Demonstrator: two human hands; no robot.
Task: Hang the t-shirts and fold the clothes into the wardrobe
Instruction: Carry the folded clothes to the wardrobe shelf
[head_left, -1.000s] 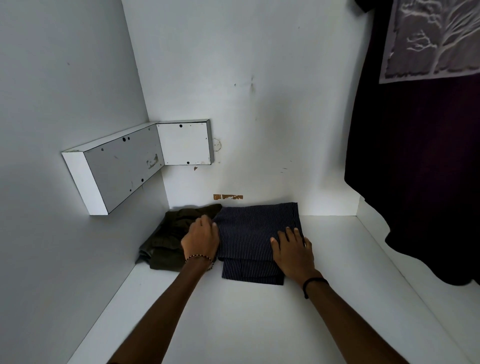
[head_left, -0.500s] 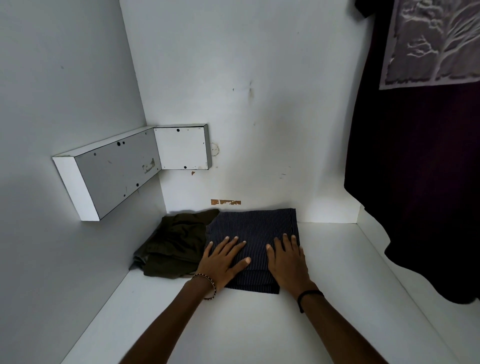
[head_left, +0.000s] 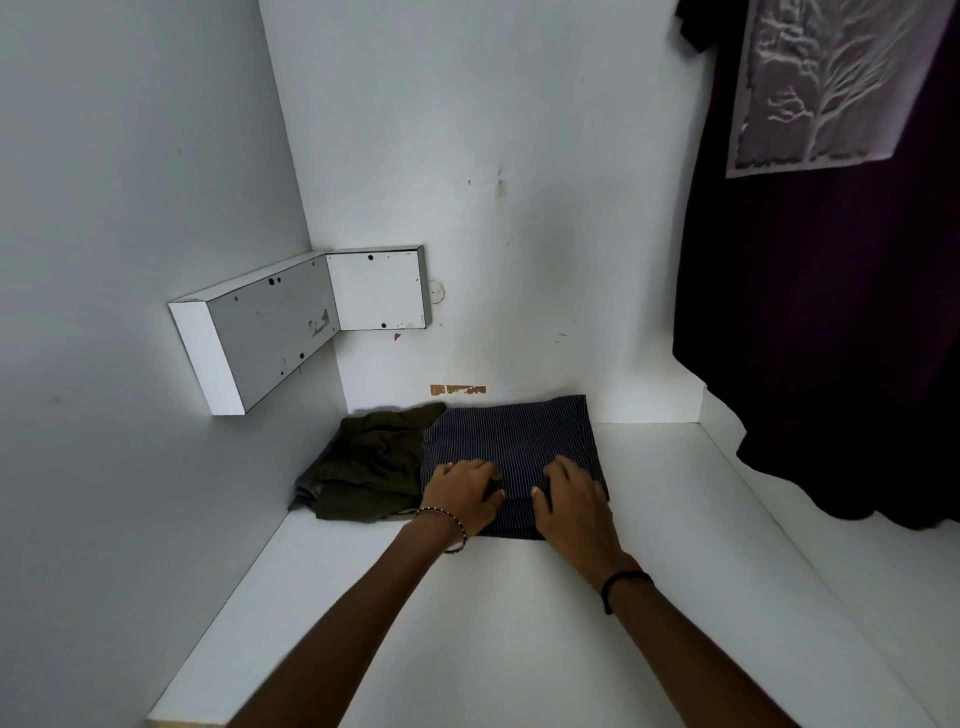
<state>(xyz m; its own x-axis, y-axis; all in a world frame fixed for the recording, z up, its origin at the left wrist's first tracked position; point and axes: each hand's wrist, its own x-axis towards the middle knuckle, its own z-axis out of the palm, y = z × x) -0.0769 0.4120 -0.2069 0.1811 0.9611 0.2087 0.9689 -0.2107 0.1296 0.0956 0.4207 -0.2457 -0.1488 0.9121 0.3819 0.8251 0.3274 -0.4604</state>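
Note:
A folded dark blue pinstriped garment (head_left: 514, 431) lies flat on the white wardrobe floor (head_left: 519, 634), against the back wall. My left hand (head_left: 460, 496) and my right hand (head_left: 574, 501) rest palm down on its near half, side by side, fingers bent, with no fabric lifted. Touching its left edge, a crumpled olive green garment (head_left: 369, 467) sits in the back left corner. A dark t-shirt (head_left: 831, 338) with a pale tree print hangs at the right, its hem just above the floor.
A white L-shaped block (head_left: 260, 332) juts from the left wall and back wall above the olive garment. White wardrobe walls close in on the left and back. A raised white ledge (head_left: 831, 545) runs along the right under the hanging shirt.
My left hand went from the olive garment's edge onto the striped garment. Both hands then slid back toward its near edge, and the spread fingers drew in.

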